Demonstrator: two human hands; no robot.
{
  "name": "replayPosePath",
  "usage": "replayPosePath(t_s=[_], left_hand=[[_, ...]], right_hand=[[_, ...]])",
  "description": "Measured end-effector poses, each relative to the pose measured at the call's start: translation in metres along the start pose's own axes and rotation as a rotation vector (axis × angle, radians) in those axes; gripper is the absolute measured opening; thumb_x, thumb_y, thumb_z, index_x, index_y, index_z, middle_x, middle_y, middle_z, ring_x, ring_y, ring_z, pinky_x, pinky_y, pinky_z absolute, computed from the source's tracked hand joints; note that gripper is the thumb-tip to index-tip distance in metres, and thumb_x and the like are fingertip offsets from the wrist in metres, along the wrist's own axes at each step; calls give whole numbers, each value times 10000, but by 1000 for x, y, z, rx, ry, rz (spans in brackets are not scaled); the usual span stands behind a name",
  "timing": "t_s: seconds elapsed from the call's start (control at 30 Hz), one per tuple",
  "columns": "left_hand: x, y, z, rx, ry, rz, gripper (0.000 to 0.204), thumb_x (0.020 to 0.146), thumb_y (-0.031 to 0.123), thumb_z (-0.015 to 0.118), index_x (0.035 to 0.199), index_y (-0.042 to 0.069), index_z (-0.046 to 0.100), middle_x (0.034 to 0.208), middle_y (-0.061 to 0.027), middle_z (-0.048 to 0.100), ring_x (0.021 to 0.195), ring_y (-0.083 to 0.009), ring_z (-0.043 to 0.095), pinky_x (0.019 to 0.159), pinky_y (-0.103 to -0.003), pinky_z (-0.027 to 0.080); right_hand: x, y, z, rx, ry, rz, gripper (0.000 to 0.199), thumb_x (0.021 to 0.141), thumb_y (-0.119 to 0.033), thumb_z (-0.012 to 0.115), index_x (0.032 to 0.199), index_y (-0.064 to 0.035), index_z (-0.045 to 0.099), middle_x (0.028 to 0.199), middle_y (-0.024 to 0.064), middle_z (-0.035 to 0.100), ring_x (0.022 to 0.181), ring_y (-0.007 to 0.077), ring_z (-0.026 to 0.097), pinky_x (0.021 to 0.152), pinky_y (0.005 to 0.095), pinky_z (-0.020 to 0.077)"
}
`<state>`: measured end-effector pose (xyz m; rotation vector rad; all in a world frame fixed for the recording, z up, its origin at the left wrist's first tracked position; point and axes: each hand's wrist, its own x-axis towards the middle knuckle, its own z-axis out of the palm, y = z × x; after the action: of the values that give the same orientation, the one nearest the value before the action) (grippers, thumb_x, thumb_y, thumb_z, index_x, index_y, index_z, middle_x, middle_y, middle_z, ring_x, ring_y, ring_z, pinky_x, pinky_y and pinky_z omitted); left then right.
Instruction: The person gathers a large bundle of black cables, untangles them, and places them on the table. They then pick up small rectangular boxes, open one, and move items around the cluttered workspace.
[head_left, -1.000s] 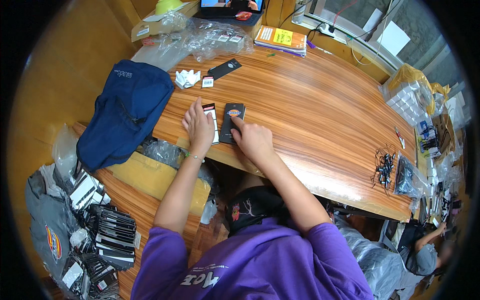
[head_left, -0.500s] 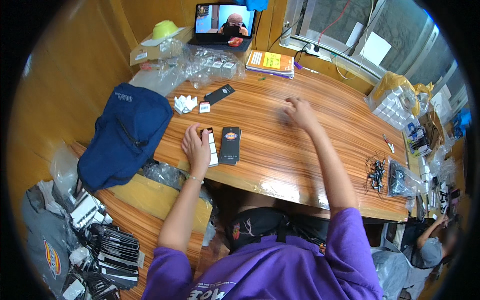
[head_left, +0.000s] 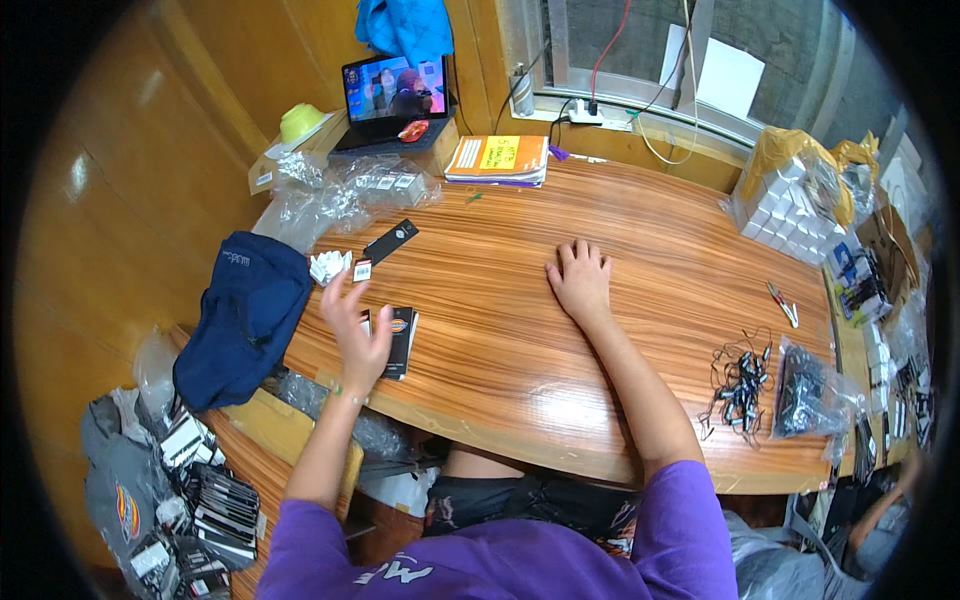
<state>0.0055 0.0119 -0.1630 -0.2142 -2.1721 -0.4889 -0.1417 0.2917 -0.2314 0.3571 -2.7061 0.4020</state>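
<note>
My left hand point(head_left: 358, 345) hovers with fingers spread at the left part of the table, holding nothing. Beside it, partly behind the thumb, is a small stack of black hang tags point(head_left: 402, 350); a second tag at the stack's left is mostly hidden by the hand. Just beyond my fingertips are a bunch of white folded labels point(head_left: 329, 266) and a small white barcode sticker card point(head_left: 362, 270). One more black tag point(head_left: 390, 242) lies slanted behind them. My right hand point(head_left: 582, 286) rests palm down on the wooden tabletop point(head_left: 500, 270), fingers extended, touching nothing else.
A navy bag point(head_left: 245, 320) lies at the left. Behind stand a laptop point(head_left: 398, 95) and notebooks point(head_left: 497, 160). To the right are wrapped white boxes point(head_left: 790, 210), snips point(head_left: 784, 304), loose black strings point(head_left: 740, 385) and a bagged bundle point(head_left: 803, 390). Tag stacks point(head_left: 225, 515) sit lower left.
My left hand has come up off the tags with its fingers spreading. My right hand, blurred before, now lies still on the tabletop. The whole view has shifted.
</note>
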Motion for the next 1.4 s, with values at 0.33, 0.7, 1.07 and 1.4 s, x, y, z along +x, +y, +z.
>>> replayPosePath(t_s=[0.33, 0.7, 1.07, 1.4], left_hand=[[117, -27, 217, 262, -630, 309, 378, 846, 232, 509, 1165, 33, 482, 1212, -174, 449, 1147, -336, 401, 973, -418, 321], [110, -71, 240, 165, -617, 159, 271, 803, 31, 456, 1052, -22, 551, 1083, -177, 539, 1055, -321, 475, 926, -363, 382], [137, -45, 234, 546, -519, 146, 205, 758, 73, 512, 930, 28, 614, 1034, -111, 528, 1045, -282, 449, 889, -393, 382], [177, -68, 298, 492, -861, 657, 475, 880, 115, 345, 1348, 126, 268, 1308, -170, 381, 1148, -299, 454, 962, -385, 369]], right_hand=[[-2, 3, -4, 92, 0, -18, 360, 819, -310, 515, 1083, -67, 536, 1141, 163, 460, 1128, 308, 380, 932, 536, 282], [5, 10, -7, 99, -71, 2, 370, 803, -298, 509, 1082, -55, 506, 1159, 185, 431, 1152, 340, 345, 952, 556, 251], [5, 13, -1, 207, -13, -35, 335, 783, -275, 555, 1041, -61, 536, 1140, 185, 444, 1133, 346, 360, 940, 547, 258], [6, 11, -4, 218, -33, -20, 347, 770, -263, 551, 1046, -54, 528, 1153, 186, 434, 1143, 345, 353, 949, 553, 250]])
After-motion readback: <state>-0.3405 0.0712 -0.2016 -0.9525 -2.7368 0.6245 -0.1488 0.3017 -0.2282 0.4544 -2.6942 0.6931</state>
